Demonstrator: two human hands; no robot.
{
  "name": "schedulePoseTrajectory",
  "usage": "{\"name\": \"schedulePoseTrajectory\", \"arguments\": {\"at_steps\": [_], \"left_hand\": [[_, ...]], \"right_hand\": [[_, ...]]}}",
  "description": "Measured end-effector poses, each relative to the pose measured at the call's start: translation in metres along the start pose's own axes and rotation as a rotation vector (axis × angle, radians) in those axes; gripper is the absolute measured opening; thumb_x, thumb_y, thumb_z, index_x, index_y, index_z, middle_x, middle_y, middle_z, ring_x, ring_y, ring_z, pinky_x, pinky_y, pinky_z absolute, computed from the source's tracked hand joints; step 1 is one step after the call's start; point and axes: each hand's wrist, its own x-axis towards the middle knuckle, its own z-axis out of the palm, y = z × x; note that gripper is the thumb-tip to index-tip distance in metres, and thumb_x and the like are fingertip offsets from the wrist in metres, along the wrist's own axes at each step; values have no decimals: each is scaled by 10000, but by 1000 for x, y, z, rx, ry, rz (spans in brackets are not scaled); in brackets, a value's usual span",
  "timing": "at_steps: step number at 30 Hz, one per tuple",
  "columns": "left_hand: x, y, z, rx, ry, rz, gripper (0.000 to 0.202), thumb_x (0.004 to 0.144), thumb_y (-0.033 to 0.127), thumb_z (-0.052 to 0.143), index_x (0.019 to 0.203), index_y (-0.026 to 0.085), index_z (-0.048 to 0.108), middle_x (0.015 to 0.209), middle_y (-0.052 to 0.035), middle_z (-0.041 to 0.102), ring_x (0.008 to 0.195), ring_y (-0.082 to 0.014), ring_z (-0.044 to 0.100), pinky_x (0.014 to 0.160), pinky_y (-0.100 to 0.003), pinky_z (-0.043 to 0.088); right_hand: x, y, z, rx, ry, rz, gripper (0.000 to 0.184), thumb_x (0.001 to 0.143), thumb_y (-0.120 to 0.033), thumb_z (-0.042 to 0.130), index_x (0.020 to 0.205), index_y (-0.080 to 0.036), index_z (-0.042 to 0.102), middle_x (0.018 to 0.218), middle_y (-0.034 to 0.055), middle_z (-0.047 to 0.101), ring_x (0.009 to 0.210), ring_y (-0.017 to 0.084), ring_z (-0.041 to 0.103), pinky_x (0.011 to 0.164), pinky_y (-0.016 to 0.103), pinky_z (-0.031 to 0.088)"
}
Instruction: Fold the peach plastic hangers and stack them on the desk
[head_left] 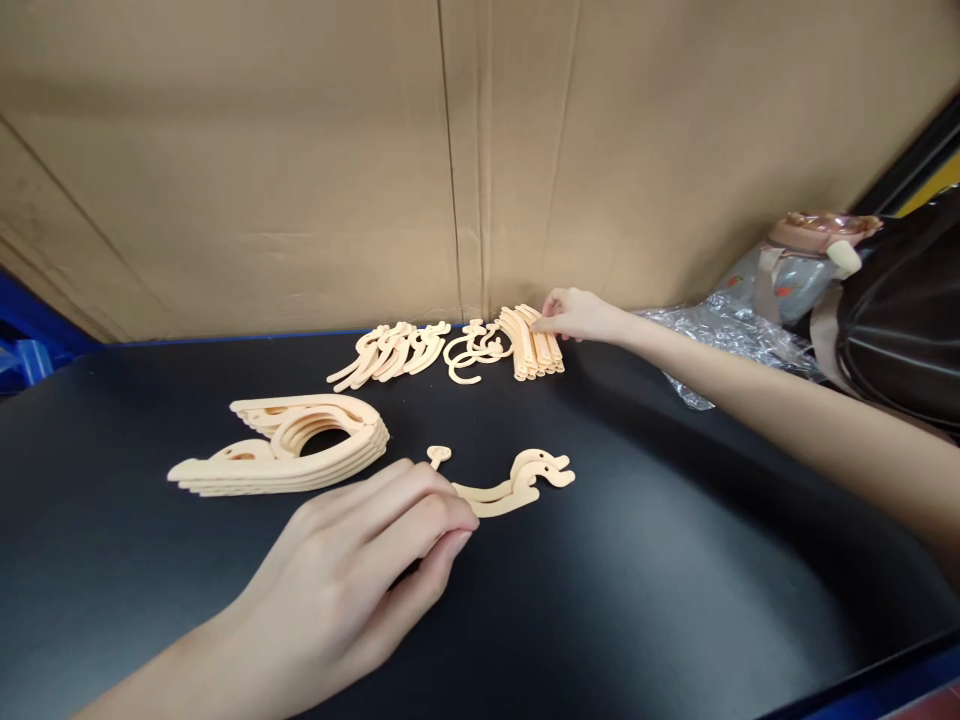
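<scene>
My left hand (367, 570) is closed in the foreground, thumb and fingers brought together; what lies between them, if anything, is hidden. Just beyond its fingertips, two curved beige plastic hanger arms (517, 490) overlap on the table, their near ends covered by the fingers. A small beige peg-like piece (439, 456) shows behind the knuckles. At the back, my right hand (577, 315) pinches the upper end of a beige bar in a bundle of hanger bars (529, 345). Beside that bundle lie several loose hanger hooks (472, 355).
A neat stack of beige hanger parts (300, 450) stands at left. Several more curved arms (390, 352) lie at the back. Clear plastic wrap (720, 330), a bottle (795, 260) and a dark bag (900, 310) are at right. Cardboard (300, 170) walls the black table's (637, 620) rear.
</scene>
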Motion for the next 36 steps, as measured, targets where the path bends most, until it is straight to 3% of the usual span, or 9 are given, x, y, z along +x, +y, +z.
{"name": "schedulePoseTrajectory", "arguments": {"at_steps": [7, 14, 18, 23, 27, 36], "left_hand": [[1, -1, 1, -3, -20, -7, 166, 915, 64, 480, 973, 195, 564, 835, -10, 583, 731, -117, 527, 696, -237, 439], [1, 0, 1, 70, -5, -17, 143, 914, 83, 491, 930, 192, 581, 823, -16, 599, 732, -132, 524, 741, -268, 451], [3, -3, 4, 117, 15, -39, 140, 922, 131, 493, 946, 197, 614, 893, -33, 645, 855, -164, 576, 784, -293, 456], [4, -10, 8, 125, -53, -37, 159, 928, 159, 499, 1000, 203, 633, 1052, -52, 659, 969, -193, 579, 817, -327, 449], [4, -12, 5, 141, -23, -63, 151, 938, 182, 487, 982, 190, 632, 1033, -57, 658, 938, -186, 574, 814, -328, 446], [5, -13, -7, 208, 76, -65, 106, 925, 168, 517, 955, 187, 617, 943, -28, 664, 878, -183, 546, 797, -339, 406]], "right_hand": [[-6, -16, -1, -175, 98, 6, 367, 749, -385, 617, 1018, -137, 583, 901, 137, 681, 848, 282, 626, 681, 338, 443], [-17, -19, -25, -119, 151, -42, 339, 806, -392, 561, 1043, -150, 548, 832, 104, 673, 710, 221, 599, 605, 312, 407], [-44, -31, -33, -132, 258, -191, 366, 765, -353, 603, 1063, -160, 516, 748, 56, 648, 637, 201, 577, 582, 301, 382], [-87, -50, -17, -275, 115, -451, 328, 777, -274, 557, 1081, -181, 478, 745, 34, 641, 564, 175, 543, 529, 273, 309], [-102, -56, 1, -320, 52, -639, 288, 768, -203, 530, 1051, -194, 478, 792, 48, 644, 599, 182, 553, 524, 268, 282], [-106, -60, 15, -322, 32, -720, 254, 815, -171, 513, 1069, -174, 495, 785, 48, 619, 620, 179, 549, 512, 262, 286]]}}
